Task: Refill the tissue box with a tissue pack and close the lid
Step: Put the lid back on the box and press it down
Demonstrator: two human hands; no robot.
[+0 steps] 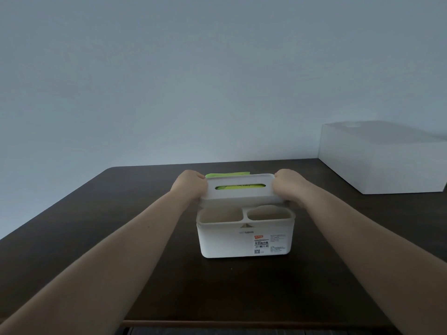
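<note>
A white plastic tissue box (244,240) stands in the middle of the dark table, with two empty open compartments along its near side. Its white lid (242,194), with a long slot, is tilted over the back section. My left hand (191,183) grips the lid's left end and my right hand (289,183) grips its right end. A green tissue pack (227,175) shows through the slot and sticks up behind the lid's far edge. How far the pack sits inside the box is hidden by the lid.
A large white rectangular box (382,160) stands at the back right of the dark wooden table (121,213). A plain wall rises behind the table. The table's near edge runs along the bottom of the view.
</note>
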